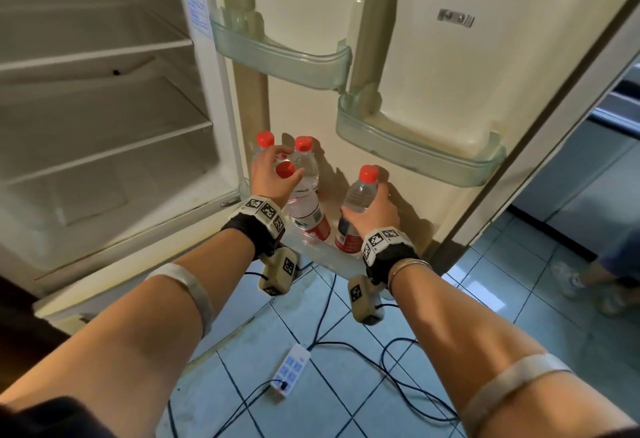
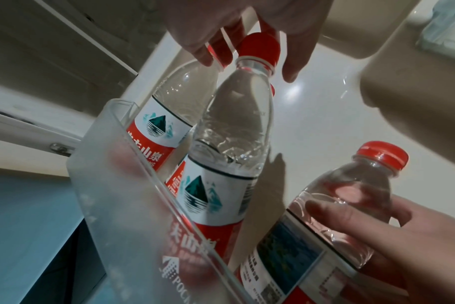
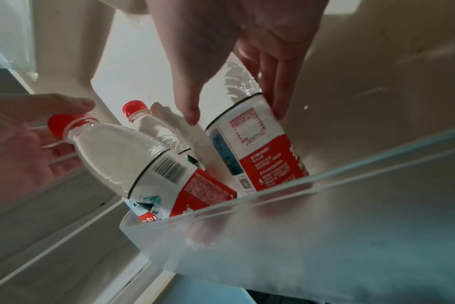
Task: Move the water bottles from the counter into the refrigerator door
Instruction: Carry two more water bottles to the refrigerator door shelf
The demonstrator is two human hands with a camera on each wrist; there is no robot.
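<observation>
Clear water bottles with red caps and red-white labels stand in the frosted bottom door bin (image 1: 323, 253) (image 2: 112, 205) (image 3: 325, 236). My left hand (image 1: 287, 164) (image 2: 249, 65) curls round the cap and neck of a tilted bottle (image 1: 304, 205) (image 2: 231, 131) (image 3: 117, 152) whose base sits in the bin. Behind it stand two more bottles (image 1: 265, 140) (image 1: 306, 157), one with its label facing the left wrist view (image 2: 164, 115). My right hand (image 1: 365, 200) (image 3: 235, 115) grips the body of another bottle (image 1: 360, 192) (image 2: 346, 195) (image 3: 252, 148) at the bin's right part, its base inside.
Two green-tinted door bins (image 1: 277, 53) (image 1: 415, 147) hang above, nothing visible in them. The fridge compartment with bare shelves (image 1: 104, 57) opens on the left. A power strip (image 1: 291, 368) and cables lie on the tiled floor. Another person's feet (image 1: 588, 285) stand at right.
</observation>
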